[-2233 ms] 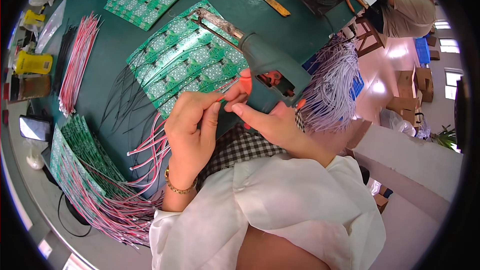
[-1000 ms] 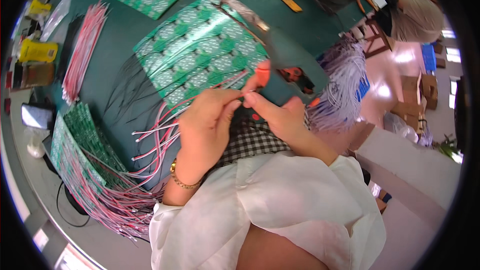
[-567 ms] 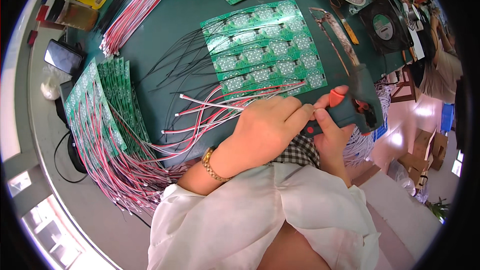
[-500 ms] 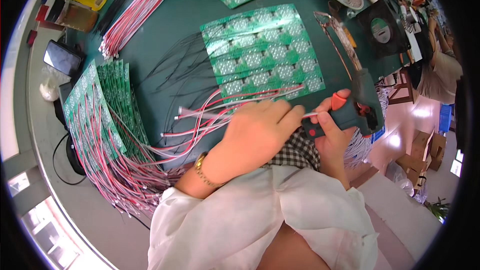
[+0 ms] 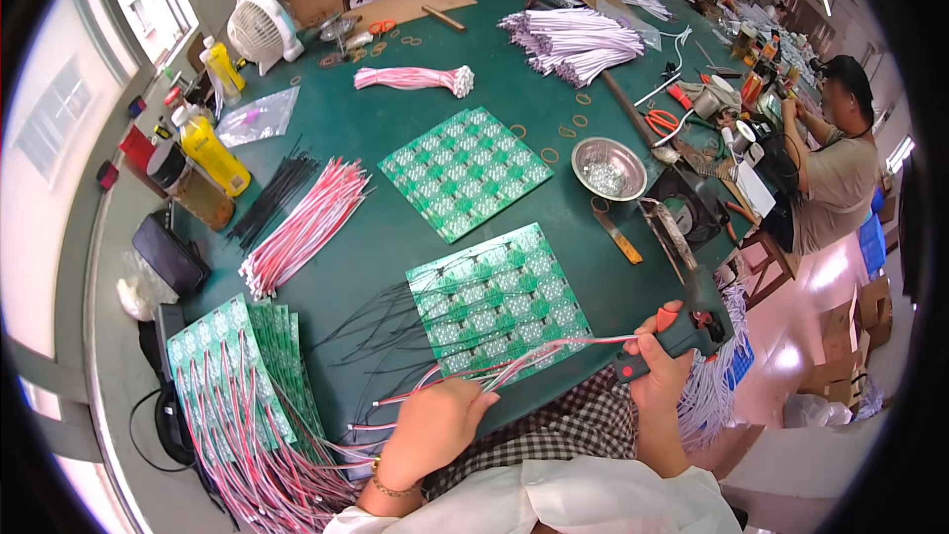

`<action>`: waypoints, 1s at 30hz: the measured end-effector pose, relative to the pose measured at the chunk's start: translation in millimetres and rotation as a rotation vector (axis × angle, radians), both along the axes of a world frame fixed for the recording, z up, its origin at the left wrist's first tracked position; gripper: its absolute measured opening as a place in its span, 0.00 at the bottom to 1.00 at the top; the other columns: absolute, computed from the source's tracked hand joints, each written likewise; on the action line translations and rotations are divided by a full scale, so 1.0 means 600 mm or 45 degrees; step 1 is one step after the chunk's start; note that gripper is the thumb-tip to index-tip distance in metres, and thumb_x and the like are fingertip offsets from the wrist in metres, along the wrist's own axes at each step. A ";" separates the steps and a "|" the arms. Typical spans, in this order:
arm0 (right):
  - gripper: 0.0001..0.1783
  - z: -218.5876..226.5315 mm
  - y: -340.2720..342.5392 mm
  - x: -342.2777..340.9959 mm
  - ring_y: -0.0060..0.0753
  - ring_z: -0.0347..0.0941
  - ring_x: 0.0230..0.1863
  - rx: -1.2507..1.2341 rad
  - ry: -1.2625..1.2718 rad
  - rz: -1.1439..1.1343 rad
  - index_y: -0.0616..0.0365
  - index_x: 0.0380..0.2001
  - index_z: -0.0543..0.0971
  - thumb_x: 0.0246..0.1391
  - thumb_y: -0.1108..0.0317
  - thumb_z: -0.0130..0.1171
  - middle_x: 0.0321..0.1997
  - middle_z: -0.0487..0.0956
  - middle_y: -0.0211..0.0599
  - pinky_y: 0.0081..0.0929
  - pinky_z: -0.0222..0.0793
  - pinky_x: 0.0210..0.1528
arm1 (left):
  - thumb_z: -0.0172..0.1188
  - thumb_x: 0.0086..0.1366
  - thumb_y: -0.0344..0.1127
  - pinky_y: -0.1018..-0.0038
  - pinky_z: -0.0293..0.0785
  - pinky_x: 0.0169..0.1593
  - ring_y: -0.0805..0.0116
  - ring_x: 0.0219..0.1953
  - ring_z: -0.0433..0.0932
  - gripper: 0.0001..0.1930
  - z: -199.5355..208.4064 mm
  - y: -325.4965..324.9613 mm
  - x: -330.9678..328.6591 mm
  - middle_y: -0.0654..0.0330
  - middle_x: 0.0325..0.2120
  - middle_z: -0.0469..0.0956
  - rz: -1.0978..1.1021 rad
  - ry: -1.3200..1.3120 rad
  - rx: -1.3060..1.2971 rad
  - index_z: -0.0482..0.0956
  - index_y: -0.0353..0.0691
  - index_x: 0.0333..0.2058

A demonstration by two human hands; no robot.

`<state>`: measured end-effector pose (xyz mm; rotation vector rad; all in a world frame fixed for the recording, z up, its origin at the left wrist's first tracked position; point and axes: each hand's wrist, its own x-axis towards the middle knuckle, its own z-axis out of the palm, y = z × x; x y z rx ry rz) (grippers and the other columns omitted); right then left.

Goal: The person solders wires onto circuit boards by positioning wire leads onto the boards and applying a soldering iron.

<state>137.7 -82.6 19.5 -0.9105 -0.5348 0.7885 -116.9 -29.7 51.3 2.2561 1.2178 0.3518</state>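
My right hand (image 5: 660, 376) is closed round the handle of a dark green soldering gun (image 5: 704, 311) with an orange trigger, its long metal tip pointing away from me. Thumb and finger of that hand also meet the end of a red-and-white wire. My left hand (image 5: 435, 435) is closed on several red and white wires (image 5: 514, 368), which stretch toward the right hand across the near edge of a green circuit board panel (image 5: 514, 287). Thin black wires (image 5: 371, 321) fan out from that panel's left side. At the left, stacked panels (image 5: 222, 366) trail many red and white wires.
Beyond lie another panel stack (image 5: 465, 173), a metal bowl (image 5: 609, 170), pink-and-white wire bundles (image 5: 306, 222), black wires (image 5: 272, 193) and a yellow bottle (image 5: 210, 153). Pliers (image 5: 662, 122) and a dark fan (image 5: 687, 203) are on the right. Other people sit around the table.
My left hand has drawn away leftward from the right hand, and the wire now spans straight between them. The view has tipped up, showing more of the far table.
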 end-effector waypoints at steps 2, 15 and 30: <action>0.29 0.005 0.014 -0.005 0.28 0.73 0.29 0.041 -0.046 0.069 0.57 0.49 0.62 0.43 0.82 0.58 0.35 0.74 0.42 0.26 0.71 0.37 | 0.54 0.61 0.41 0.70 0.66 0.25 0.63 0.19 0.69 0.15 -0.013 -0.004 0.014 0.58 0.17 0.70 0.044 -0.657 -0.363 0.73 0.35 0.22; 0.28 -0.044 -0.019 -0.108 0.27 0.73 0.33 -0.218 0.002 0.279 0.55 0.51 0.58 0.48 0.82 0.55 0.37 0.72 0.38 0.21 0.71 0.30 | 0.57 0.61 0.37 0.75 0.65 0.33 0.72 0.27 0.66 0.11 -0.055 -0.037 0.081 0.61 0.28 0.67 0.181 -1.864 -0.908 0.74 0.34 0.32; 0.28 -0.039 -0.023 -0.099 0.30 0.72 0.37 -0.106 0.168 0.750 0.56 0.51 0.60 0.47 0.81 0.57 0.35 0.74 0.41 0.28 0.69 0.41 | 0.59 0.59 0.29 0.83 0.64 0.28 0.78 0.25 0.67 0.05 -0.076 -0.037 0.104 0.62 0.29 0.70 0.331 -1.762 -0.755 0.76 0.34 0.33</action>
